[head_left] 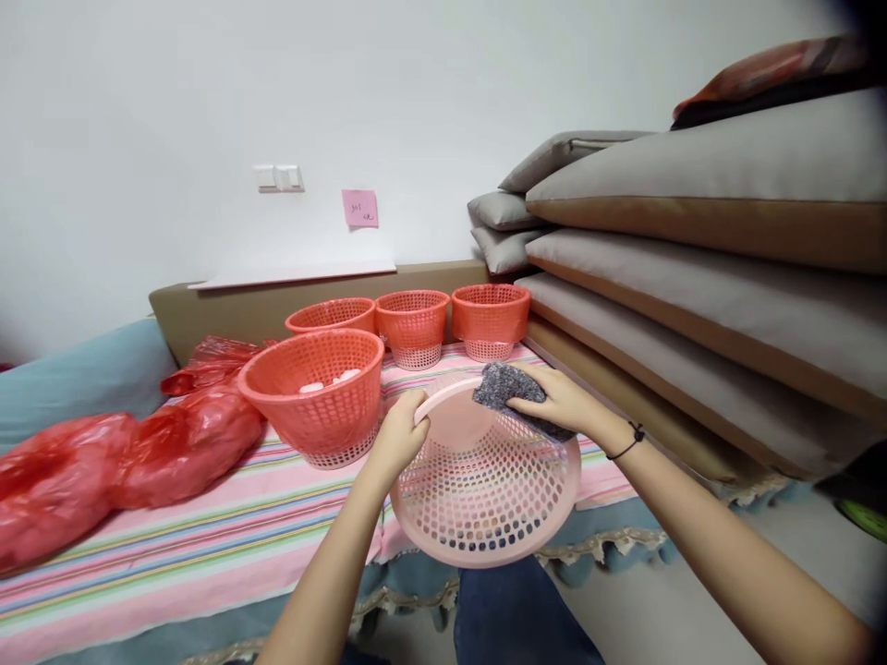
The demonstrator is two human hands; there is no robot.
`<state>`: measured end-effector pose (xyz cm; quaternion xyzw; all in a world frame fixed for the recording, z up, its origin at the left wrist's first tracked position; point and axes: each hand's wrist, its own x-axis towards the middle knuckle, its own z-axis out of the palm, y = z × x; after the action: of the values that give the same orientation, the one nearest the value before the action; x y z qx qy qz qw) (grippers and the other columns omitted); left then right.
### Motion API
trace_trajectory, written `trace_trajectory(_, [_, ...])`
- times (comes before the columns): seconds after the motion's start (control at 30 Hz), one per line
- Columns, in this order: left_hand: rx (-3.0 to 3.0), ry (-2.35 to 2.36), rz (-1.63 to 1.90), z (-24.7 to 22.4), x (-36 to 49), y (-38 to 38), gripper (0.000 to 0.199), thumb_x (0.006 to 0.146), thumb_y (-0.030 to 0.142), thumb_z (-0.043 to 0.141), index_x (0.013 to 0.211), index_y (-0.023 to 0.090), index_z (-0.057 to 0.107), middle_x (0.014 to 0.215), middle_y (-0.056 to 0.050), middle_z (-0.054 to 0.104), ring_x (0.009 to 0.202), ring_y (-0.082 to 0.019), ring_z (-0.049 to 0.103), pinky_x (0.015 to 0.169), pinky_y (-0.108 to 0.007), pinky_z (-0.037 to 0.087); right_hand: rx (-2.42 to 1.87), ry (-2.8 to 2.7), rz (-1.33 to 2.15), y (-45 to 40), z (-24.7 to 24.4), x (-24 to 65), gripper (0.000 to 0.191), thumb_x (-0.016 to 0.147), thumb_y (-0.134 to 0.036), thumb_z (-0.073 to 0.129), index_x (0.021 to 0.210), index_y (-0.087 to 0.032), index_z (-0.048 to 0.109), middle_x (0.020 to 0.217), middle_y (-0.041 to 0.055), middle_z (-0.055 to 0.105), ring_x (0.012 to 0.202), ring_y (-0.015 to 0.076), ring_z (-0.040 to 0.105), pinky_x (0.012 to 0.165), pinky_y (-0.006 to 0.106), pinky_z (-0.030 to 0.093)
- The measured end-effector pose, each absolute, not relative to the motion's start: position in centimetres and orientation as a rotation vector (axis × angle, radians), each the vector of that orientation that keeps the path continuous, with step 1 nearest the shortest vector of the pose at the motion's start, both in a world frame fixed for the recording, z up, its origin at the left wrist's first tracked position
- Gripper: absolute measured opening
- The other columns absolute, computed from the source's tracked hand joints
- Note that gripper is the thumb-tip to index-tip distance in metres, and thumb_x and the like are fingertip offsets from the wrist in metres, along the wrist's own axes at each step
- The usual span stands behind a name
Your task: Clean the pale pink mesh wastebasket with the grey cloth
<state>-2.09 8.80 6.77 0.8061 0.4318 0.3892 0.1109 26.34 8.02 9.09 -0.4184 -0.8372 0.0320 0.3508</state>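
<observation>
A light pink plastic basket (478,547) is tilted with its open side facing me, above the front edge of the striped cloth. My left hand (403,427) grips its rim at the upper left. In my right hand (554,399) is a dark grey cloth (509,386), pressed against the basket's rim at the upper right. The fingers of my right hand are wrapped over the cloth, and a black band circles that wrist.
Close to my left hand stands a red basket (322,406) with pale pieces inside. Three more red baskets (414,319) line the back. Red plastic bags (187,453) lie at the left on the striped cloth (208,573). Grey cushions (713,277) are stacked at the right.
</observation>
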Motion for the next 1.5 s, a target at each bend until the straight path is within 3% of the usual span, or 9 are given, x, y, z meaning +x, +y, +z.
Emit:
trace_trajectory(0.3, [2.371,1.276,1.083,5.6,-0.4,8.4,0.035,0.072,0.004,0.041,0.101,0.017,0.056,0.097,-0.008,0.060,0.099,-0.025,0.056,0.090,-0.036,0.044,-0.928,-2.386,-0.555,10.1,10.7,21.9,0.032,0.088,-0.010,0.056,0.119,-0.017,0.059,0.117,0.0103,0.068,0.101,0.0239,0.064,0.085,0.038,0.052])
trace_trajectory(0.4, [2.341,1.325,1.067,5.1,-0.4,8.6,0.041,0.073,0.005,0.042,0.111,0.015,0.055,0.102,-0.011,0.060,0.100,-0.026,0.057,0.089,-0.037,0.044,-0.838,-2.475,-0.643,10.7,10.8,21.1,0.034,0.089,-0.008,0.053,0.121,-0.017,0.058,0.113,0.0098,0.069,0.098,0.0235,0.064,0.083,0.038,0.053])
trace_trajectory(0.53, [2.356,1.364,1.043,4.8,-0.7,8.6,0.041,0.076,0.006,0.042,0.114,0.017,0.055,0.100,-0.009,0.059,0.094,-0.024,0.057,0.084,-0.035,0.045,-0.865,-2.353,-0.458,10.7,10.9,21.7,0.052,0.087,-0.013,0.058,0.137,-0.018,0.045,0.137,0.0134,0.056,0.116,0.0236,0.060,0.092,0.038,0.052])
trace_trajectory(0.6, [2.364,1.369,1.054,4.7,-0.7,8.6,0.040,0.077,0.005,0.042,0.112,0.018,0.055,0.098,-0.007,0.059,0.092,-0.023,0.057,0.083,-0.034,0.045,-0.930,-2.299,-0.386,10.5,11.1,22.4,0.052,0.083,-0.020,0.066,0.132,-0.018,0.050,0.144,0.0147,0.049,0.120,0.0257,0.059,0.095,0.039,0.051])
trace_trajectory(0.77, [2.361,1.343,1.108,4.5,-0.2,8.6,0.033,0.076,0.005,0.041,0.103,0.018,0.056,0.094,-0.006,0.058,0.090,-0.023,0.056,0.082,-0.034,0.045,-1.102,-2.266,-0.294,10.5,10.7,24.0,0.036,0.079,-0.030,0.073,0.113,-0.024,0.064,0.106,0.0052,0.073,0.098,0.0243,0.069,0.084,0.034,0.052])
trace_trajectory(0.97, [2.348,1.327,1.177,4.1,0.8,7.8,0.026,0.076,0.006,0.041,0.095,0.019,0.055,0.094,-0.007,0.058,0.091,-0.023,0.056,0.083,-0.035,0.045,-1.165,-2.087,-0.307,9.7,8.2,25.5,0.045,0.079,-0.030,0.073,0.122,-0.023,0.061,0.119,0.0065,0.070,0.107,0.0256,0.067,0.086,0.035,0.052])
trace_trajectory(1.13, [2.307,1.343,1.197,3.6,0.5,7.3,0.023,0.076,0.008,0.041,0.092,0.019,0.053,0.092,-0.005,0.058,0.089,-0.022,0.056,0.080,-0.034,0.044,-1.271,-1.875,-0.236,8.6,6.2,26.9,0.041,0.081,-0.029,0.069,0.121,-0.023,0.062,0.118,0.0065,0.070,0.105,0.0261,0.066,0.086,0.035,0.050])
trace_trajectory(1.33, [2.118,1.376,1.399,1.2,-2.7,6.7,0.010,0.076,0.014,0.043,0.079,0.020,0.050,0.078,0.000,0.051,0.076,-0.018,0.053,0.072,-0.029,0.042,-1.389,-1.413,0.153,6.8,0.6,28.0,0.048,0.076,-0.047,0.069,0.115,-0.020,0.064,0.105,0.0089,0.073,0.093,0.0261,0.067,0.081,0.036,0.050])
trace_trajectory(1.5, [1.881,1.450,1.560,-1.5,-4.7,5.8,0.011,0.079,0.022,0.046,0.085,0.020,0.056,0.080,-0.001,0.056,0.078,-0.020,0.054,0.074,-0.030,0.042,-1.415,-0.930,0.339,4.3,-5.3,24.9,0.057,0.069,-0.054,0.071,0.112,-0.016,0.066,0.104,0.0128,0.072,0.097,0.0281,0.066,0.085,0.039,0.049])
